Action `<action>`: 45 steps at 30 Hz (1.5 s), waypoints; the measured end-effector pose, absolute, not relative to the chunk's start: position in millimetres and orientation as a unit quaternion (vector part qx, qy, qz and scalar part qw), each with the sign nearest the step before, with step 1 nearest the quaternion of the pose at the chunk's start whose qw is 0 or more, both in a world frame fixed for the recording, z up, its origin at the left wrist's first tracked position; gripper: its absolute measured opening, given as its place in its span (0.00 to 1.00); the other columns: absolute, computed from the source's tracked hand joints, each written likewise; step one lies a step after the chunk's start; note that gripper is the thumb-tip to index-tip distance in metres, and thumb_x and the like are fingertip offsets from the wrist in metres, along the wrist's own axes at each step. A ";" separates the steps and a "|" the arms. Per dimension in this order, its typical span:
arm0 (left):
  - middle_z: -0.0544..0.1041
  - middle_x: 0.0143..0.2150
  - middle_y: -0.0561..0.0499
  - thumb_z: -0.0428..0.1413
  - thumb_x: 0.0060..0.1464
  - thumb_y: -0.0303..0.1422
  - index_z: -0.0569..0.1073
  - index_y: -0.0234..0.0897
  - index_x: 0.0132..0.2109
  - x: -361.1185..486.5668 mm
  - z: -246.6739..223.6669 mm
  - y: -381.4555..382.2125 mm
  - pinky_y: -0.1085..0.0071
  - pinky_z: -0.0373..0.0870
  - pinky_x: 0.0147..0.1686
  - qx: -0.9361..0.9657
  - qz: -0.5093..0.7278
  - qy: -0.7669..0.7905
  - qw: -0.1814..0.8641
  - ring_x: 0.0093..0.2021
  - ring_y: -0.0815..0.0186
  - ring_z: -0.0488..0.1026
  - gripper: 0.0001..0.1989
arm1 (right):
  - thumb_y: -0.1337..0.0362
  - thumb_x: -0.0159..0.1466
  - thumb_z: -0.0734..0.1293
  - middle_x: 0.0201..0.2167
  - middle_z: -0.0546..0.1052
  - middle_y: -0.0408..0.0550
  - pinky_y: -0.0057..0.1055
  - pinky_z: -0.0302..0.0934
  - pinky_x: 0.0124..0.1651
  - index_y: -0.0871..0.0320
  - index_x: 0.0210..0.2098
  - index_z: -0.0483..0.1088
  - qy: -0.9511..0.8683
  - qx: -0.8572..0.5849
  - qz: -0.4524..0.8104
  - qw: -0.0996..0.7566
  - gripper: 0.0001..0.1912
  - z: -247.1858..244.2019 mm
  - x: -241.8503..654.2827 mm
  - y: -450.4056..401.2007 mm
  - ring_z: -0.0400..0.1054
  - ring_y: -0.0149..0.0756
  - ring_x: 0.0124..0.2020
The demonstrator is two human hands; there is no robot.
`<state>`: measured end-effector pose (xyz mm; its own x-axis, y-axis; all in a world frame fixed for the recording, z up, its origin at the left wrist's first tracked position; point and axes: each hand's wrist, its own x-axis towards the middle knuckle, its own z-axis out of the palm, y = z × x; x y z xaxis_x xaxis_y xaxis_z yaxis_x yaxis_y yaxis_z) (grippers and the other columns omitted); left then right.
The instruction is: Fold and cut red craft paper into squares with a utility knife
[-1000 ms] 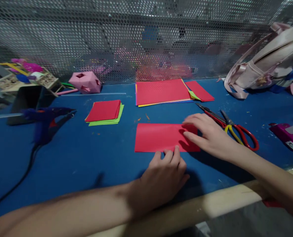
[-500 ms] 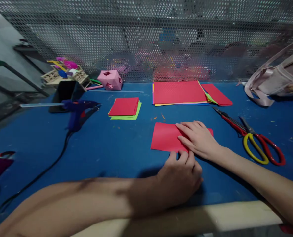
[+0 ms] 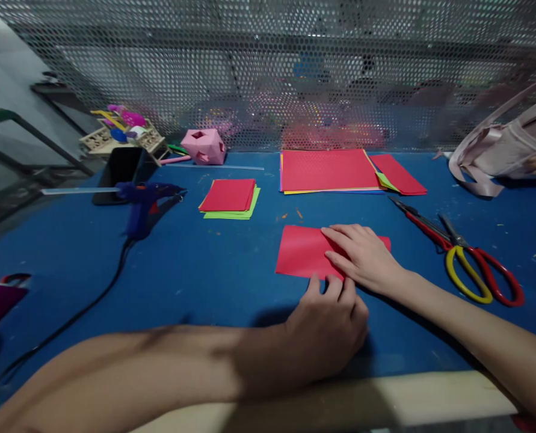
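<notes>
A sheet of red paper (image 3: 301,249) lies in front of me, its left part bare and its right part mostly covered. Flat on top of it rests my right hand (image 3: 364,255), fingers stretched out toward the left. My left hand (image 3: 328,328) is at the paper's near edge with bent fingers closed on it; the thumb is hidden. To the left lies a stack of red and green paper squares (image 3: 228,195). Beyond my hands is a pile of larger coloured sheets (image 3: 328,170), red uppermost, with a narrower red piece (image 3: 398,174) beside it.
Scissors with red and yellow handles (image 3: 464,258) and a slim red-handled tool (image 3: 425,225) lie right. A blue glue gun (image 3: 139,207) with its cord, a phone (image 3: 121,174) and a pink paper shape (image 3: 203,146) are left. A perforated metal panel (image 3: 258,72) bounds the back; a bag (image 3: 511,144) sits far right.
</notes>
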<state>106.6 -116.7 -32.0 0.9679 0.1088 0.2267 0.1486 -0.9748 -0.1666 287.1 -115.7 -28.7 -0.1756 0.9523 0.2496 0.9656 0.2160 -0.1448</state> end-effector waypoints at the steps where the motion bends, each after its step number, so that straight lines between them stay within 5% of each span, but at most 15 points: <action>1: 0.73 0.55 0.32 0.43 0.67 0.37 0.72 0.29 0.52 106.4 -32.3 -116.8 0.50 0.71 0.42 -0.988 -0.108 -0.065 0.091 0.48 0.50 0.74 0.19 | 0.57 0.70 0.57 0.56 0.72 0.59 0.48 0.61 0.52 0.60 0.61 0.64 -0.766 -0.626 -0.023 0.144 0.24 -28.6 287.0 -115.8 0.66 0.50 0.54; 16: 0.77 0.51 0.32 0.45 0.66 0.35 0.72 0.24 0.51 104.5 -43.3 -124.7 0.53 0.70 0.44 -0.972 -0.164 -0.072 0.155 0.46 0.50 0.76 0.19 | 0.57 0.69 0.59 0.57 0.71 0.61 0.49 0.61 0.52 0.61 0.61 0.64 -0.778 -0.613 -0.042 0.134 0.24 -31.8 288.3 -116.9 0.66 0.51 0.54; 45: 0.76 0.44 0.36 0.47 0.63 0.36 0.71 0.31 0.49 109.9 -38.7 -118.6 0.48 0.69 0.46 -0.986 -0.114 -0.084 0.083 0.48 0.49 0.73 0.15 | 0.59 0.70 0.58 0.58 0.71 0.57 0.49 0.61 0.57 0.59 0.59 0.65 -0.801 -0.572 -0.011 0.175 0.21 -30.9 301.5 -109.5 0.65 0.46 0.57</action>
<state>109.9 -118.6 -38.7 0.9600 0.1462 0.2388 0.1843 -0.9720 -0.1456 301.5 -109.5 -30.9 -0.2845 0.9130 0.2923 0.9207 0.3452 -0.1819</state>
